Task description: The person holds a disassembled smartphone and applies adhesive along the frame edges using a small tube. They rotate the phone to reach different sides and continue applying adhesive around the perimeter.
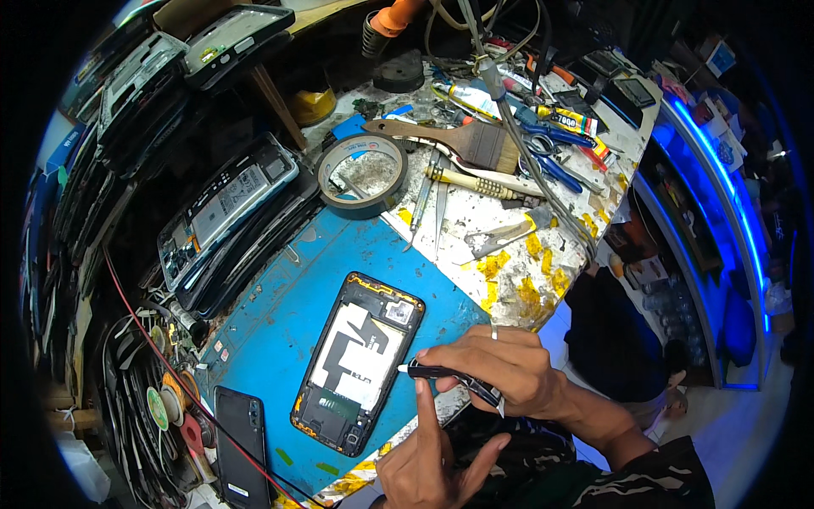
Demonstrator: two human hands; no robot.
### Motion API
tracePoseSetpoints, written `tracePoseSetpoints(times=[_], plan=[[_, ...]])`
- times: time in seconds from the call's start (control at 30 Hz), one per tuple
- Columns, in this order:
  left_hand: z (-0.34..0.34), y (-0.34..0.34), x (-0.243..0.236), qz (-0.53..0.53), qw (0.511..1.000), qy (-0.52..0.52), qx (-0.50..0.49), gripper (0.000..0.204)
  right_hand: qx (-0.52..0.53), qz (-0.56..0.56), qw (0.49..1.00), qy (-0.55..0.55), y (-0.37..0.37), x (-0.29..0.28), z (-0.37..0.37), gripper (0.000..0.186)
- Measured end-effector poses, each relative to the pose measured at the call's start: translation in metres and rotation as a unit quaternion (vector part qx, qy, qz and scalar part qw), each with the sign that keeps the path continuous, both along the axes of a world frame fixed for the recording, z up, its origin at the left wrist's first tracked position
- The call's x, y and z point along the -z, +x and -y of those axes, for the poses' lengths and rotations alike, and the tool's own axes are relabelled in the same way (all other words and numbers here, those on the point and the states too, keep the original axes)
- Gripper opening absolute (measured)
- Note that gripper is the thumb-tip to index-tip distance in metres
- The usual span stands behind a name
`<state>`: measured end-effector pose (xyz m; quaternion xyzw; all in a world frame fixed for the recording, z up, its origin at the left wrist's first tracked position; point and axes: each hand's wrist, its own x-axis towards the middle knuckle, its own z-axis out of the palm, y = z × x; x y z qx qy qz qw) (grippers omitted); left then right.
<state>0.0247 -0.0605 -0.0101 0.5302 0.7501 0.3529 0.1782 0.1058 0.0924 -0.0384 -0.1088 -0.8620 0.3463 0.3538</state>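
The right hand is pinching a slim, black, white-tipped tube; the left hand is pointing, half-open, seemingly empty. A slipping tip could be scratching the opened black phone mid-frame.

The opened rectangular phone reads to me as black-framed, edged with yellow-orange patches around a white panel with angular black shapes. I see a slim black pen-like tool tipped in white. My view also gives a blue mat with dark specks, a white desk blotched yellow and grey, and a dark cloth sleeve with pale streaks.
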Motion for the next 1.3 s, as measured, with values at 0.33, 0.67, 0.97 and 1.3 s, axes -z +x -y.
tracePoseSetpoints(times=[0.33,0.67,0.97,1.3], plan=[[-0.003,0.0002,0.0007,0.012,1.0,0.013,0.003,0.096,0.012,-0.016,0.999,0.033,-0.0023,-0.0004,-0.0013,0.026],[-0.0024,0.0005,0.0008,0.009,1.0,0.009,0.002,0.097,0.037,-0.007,0.999,0.032,-0.0027,-0.0029,0.0002,0.025],[-0.0009,-0.0016,0.0009,0.014,1.0,-0.006,0.01,0.097,0.049,-0.006,0.998,0.026,-0.0034,-0.0026,0.0013,0.026],[-0.0011,-0.0019,0.0,0.01,1.0,-0.008,0.014,0.096,0.056,-0.006,0.998,0.031,-0.0035,-0.0038,0.0002,0.03]])
